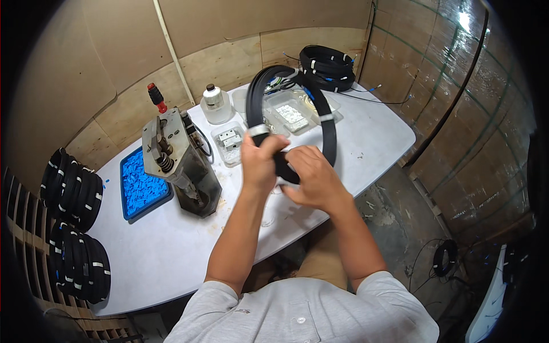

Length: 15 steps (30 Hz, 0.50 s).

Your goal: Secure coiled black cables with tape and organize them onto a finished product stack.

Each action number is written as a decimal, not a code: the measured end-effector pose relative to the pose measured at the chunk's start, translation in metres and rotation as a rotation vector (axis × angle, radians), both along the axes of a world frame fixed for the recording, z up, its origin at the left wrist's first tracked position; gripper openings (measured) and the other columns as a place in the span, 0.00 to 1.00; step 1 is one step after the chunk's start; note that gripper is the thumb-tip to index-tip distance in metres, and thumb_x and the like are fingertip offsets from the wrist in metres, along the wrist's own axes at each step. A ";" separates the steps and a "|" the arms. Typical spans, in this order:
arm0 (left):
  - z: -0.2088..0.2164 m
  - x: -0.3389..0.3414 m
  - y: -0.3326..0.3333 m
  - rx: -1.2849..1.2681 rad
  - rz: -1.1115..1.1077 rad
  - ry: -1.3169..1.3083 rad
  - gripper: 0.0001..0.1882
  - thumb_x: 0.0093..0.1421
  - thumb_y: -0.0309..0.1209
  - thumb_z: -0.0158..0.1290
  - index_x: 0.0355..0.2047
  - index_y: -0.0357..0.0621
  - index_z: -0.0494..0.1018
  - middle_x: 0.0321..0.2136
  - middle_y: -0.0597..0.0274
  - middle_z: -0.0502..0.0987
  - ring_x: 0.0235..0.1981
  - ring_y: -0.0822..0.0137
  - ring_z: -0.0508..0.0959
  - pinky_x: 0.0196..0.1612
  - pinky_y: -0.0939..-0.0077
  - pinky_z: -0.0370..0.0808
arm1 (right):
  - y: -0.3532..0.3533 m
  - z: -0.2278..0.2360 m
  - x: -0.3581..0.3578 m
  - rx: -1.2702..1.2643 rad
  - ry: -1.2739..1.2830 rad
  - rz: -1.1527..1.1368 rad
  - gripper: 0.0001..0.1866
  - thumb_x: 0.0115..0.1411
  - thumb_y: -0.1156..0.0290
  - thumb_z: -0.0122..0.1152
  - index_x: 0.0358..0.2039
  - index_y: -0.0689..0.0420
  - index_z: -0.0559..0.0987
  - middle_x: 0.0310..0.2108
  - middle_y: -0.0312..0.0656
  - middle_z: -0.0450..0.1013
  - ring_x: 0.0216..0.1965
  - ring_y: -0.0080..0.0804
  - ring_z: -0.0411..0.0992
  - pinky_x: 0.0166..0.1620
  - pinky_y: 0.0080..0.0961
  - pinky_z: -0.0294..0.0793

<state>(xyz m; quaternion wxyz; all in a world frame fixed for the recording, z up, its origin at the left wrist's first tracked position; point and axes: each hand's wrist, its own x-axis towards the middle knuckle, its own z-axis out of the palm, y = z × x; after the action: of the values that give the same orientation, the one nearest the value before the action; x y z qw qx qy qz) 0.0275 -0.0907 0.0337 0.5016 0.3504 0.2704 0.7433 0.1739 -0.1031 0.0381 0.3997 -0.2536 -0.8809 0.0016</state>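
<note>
Just right of the frame's centre, both hands close on the lowest part of a black cable coil [290,114], which stands upright above the white table [171,251] and rises from the grip toward the upper middle of the frame. The left hand [260,163] is wrapped around the coil's lower left arc, fingers curled fully about the bundle just below a white tie band [257,130]. The right hand [311,177] is closed over the bottom of the loop immediately to the right, touching the left hand, its fingers bent around the black strands. Most of the ring therefore sits above and slightly right of the two fists, with a second white band on its right side. Behind the coil, in the upper middle, lie clear plastic trays [291,111] of small white parts and a stack of finished black coils [329,66]. Left of centre stands a grey metal hand press [177,163], with a blue tray [140,183] of small blue pieces beside it and a clear bottle [216,103] behind. More black coils [74,228] are racked at the far left edge.
</note>
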 end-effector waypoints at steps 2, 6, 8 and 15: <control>-0.001 -0.025 0.003 0.019 -0.034 -0.084 0.12 0.52 0.19 0.56 0.36 0.42 0.68 0.23 0.67 0.71 0.25 0.71 0.74 0.30 0.74 0.77 | -0.004 0.001 0.022 -0.035 0.063 0.098 0.25 0.44 0.63 0.75 0.41 0.58 0.78 0.41 0.46 0.76 0.49 0.44 0.73 0.56 0.40 0.67; -0.028 -0.044 0.003 0.245 -0.302 -0.323 0.11 0.53 0.17 0.50 0.30 0.47 0.62 0.19 0.71 0.60 0.23 0.74 0.60 0.30 0.74 0.63 | 0.025 -0.047 0.061 -0.136 0.530 -0.455 0.30 0.53 0.58 0.72 0.52 0.58 0.75 0.50 0.49 0.73 0.52 0.47 0.72 0.55 0.39 0.69; -0.037 -0.046 0.000 0.322 -0.449 -0.532 0.10 0.53 0.19 0.50 0.31 0.44 0.61 0.20 0.69 0.59 0.24 0.73 0.60 0.32 0.77 0.64 | 0.042 -0.070 0.062 -0.560 0.846 -0.430 0.37 0.59 0.56 0.68 0.64 0.57 0.65 0.55 0.47 0.70 0.52 0.43 0.72 0.53 0.36 0.71; -0.052 -0.055 -0.007 0.265 -0.404 -0.460 0.10 0.57 0.25 0.50 0.39 0.47 0.66 0.20 0.71 0.60 0.23 0.75 0.64 0.31 0.76 0.66 | -0.002 -0.020 0.032 -0.845 1.232 0.203 0.30 0.63 0.77 0.54 0.65 0.56 0.58 0.25 0.32 0.62 0.18 0.18 0.62 0.23 0.21 0.72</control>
<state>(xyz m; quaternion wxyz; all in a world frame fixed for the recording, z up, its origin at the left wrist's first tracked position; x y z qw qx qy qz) -0.0274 -0.0975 -0.0187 0.6368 0.2821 -0.0240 0.7171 0.2058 -0.1054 0.0182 0.6868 -0.2563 -0.4413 0.5176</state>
